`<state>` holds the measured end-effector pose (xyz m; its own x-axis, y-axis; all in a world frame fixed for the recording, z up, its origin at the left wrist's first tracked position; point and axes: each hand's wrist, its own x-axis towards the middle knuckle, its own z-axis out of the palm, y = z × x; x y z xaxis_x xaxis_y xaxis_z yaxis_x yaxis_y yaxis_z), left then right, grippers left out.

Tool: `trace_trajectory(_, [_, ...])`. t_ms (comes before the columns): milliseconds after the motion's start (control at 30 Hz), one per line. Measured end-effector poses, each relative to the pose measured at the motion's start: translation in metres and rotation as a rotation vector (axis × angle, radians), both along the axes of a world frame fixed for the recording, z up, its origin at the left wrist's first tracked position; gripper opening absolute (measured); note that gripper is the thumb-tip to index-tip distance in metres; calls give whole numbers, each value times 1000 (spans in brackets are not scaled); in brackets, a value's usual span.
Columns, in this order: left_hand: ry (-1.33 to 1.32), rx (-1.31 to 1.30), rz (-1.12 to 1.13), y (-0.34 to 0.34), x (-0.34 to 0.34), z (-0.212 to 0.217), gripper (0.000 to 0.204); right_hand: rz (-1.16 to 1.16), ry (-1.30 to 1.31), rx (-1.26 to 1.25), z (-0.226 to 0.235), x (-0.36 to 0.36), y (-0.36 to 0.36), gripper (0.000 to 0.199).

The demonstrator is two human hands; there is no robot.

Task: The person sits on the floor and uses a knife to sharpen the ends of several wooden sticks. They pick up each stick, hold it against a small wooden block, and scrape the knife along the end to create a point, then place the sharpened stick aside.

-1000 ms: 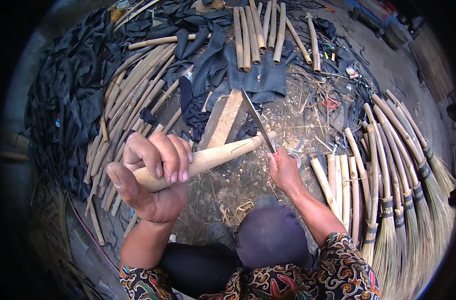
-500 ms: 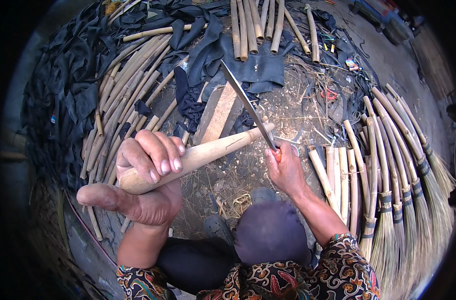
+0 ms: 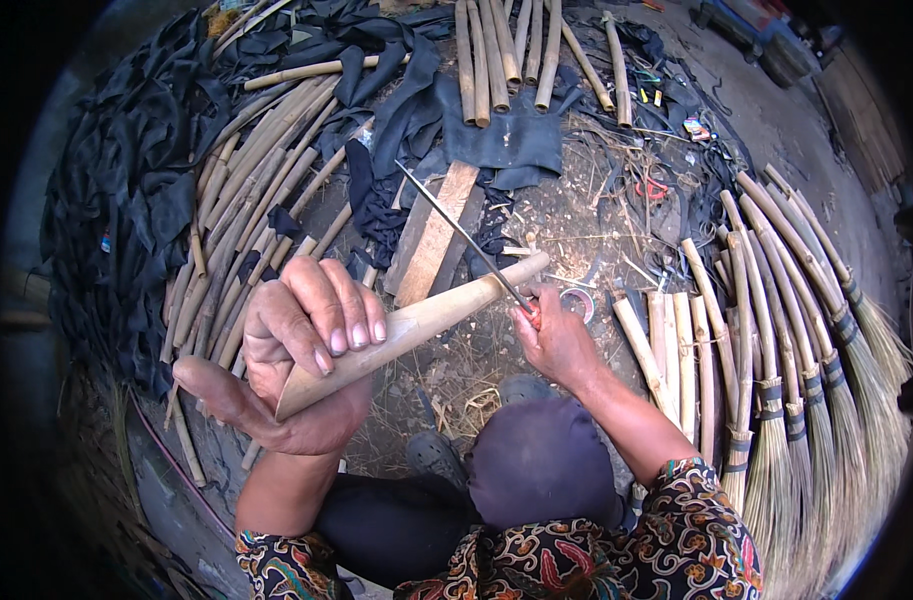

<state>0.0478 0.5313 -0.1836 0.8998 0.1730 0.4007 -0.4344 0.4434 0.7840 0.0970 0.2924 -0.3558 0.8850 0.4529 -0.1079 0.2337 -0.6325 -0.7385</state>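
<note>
My left hand is closed round the near end of a pale bamboo stick, with the fingers over its top and the thumb stretched out below. The stick slants up to the right, its far end above my right hand. That hand is wrapped round the orange-red handle of a long, narrow knife. The blade crosses the stick a little short of its far end and points up to the left; whether it bites into the bamboo I cannot tell. Beyond lies a wooden board on the ground.
Bamboo sticks lie in a heap at left beside piled black rubber strips. More sticks rest at the far side. Grass brooms line the right. Red-handled scissors and a tape roll lie on the littered ground.
The knife blade has slid along the stick toward my left hand, and my right hand has moved slightly left and down. The stick has turned in my left hand, showing a flatter pale face.
</note>
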Motion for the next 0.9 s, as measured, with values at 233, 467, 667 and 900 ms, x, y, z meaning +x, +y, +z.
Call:
trace_trajectory(233, [51,-79,20,1,-1,1,84,-201,-63,147,-3,3,-3,37])
trace_trajectory(467, [56,-26,-48,0,1,7,86,-151,84,-51,-1,3,-4,36])
trace_trajectory(667, [140,-86,32,-6,-1,6,91,14,-186,243,-3,-1,-7,35])
trace_trajectory(900, [37,42,-145,4,5,4,83,-243,39,-12,-10,0,-11,39])
